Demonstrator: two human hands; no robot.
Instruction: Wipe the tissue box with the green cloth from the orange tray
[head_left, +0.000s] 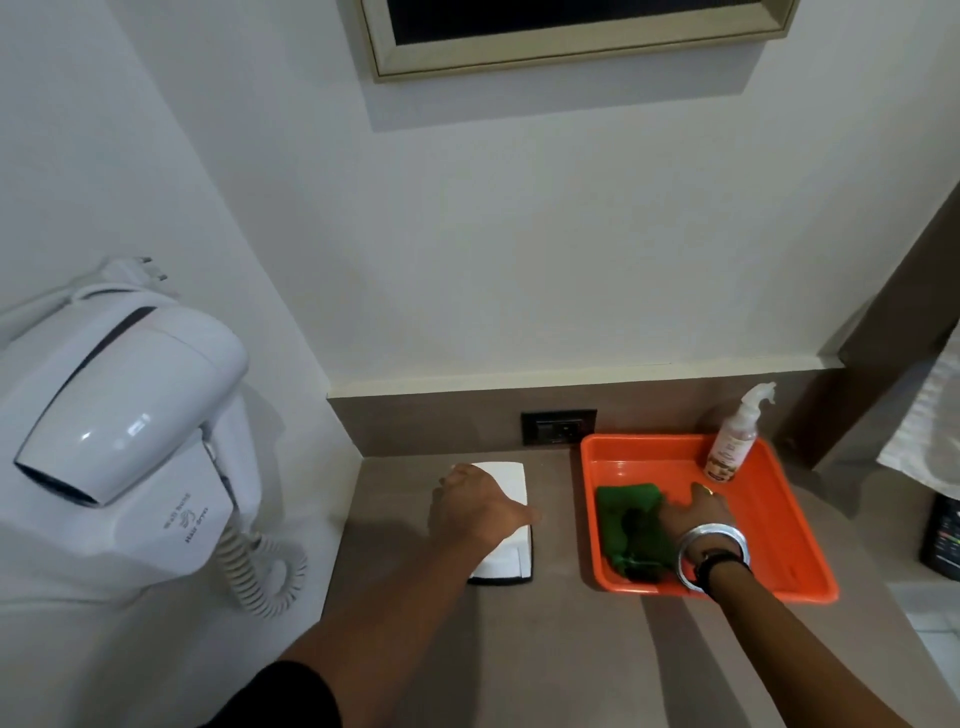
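Tissue box (506, 525) on the worktop (545, 649), green cloth (631, 525) in the orange tray (769, 525).

Lower centre of the frame, the left hand (472, 512) lies flat and open on the white box. To the right, the right hand (693, 514) rests on the crumpled cloth inside the tray; whether its fingers already pinch the fabric is hard to tell. A spray bottle (732, 441) stands in the tray's far corner.

Tissue box (511, 480) left of tray (779, 519), cloth (626, 512) and bottle (732, 441) inside
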